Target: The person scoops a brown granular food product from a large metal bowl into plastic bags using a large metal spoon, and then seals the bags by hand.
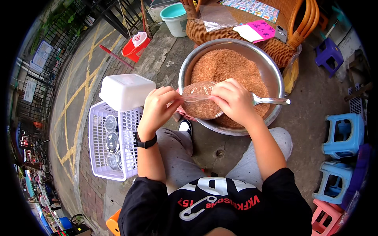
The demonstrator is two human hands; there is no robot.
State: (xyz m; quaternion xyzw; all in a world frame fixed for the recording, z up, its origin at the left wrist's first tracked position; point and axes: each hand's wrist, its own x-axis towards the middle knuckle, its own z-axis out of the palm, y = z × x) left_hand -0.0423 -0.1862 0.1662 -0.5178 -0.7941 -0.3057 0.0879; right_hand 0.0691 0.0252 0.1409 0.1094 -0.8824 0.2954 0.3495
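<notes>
A clear zip-top plastic bag [195, 106] is stretched by its top edge between my two hands, over the near left part of a wide metal basin [277, 82]. My left hand [161, 104] pinches the left end of the bag's seal. Thumb and fingers of my right hand [233, 101] grip the seal farther right. Orange-brown dried flakes [227, 63], perhaps tiny dried shrimp, fill much of the basin and show through the bag. A metal utensil's handle [271, 101] sticks out past the basin's right rim; its other end is hidden behind my right hand.
Left of my knees, a white plastic tub [127, 91] rests upside down on a lilac basket [92, 141] of clear round containers. A wicker seat [203, 32] beyond the basin carries a pink sign [264, 29] and a phone [280, 33]. Blue stools [344, 134] stand at right.
</notes>
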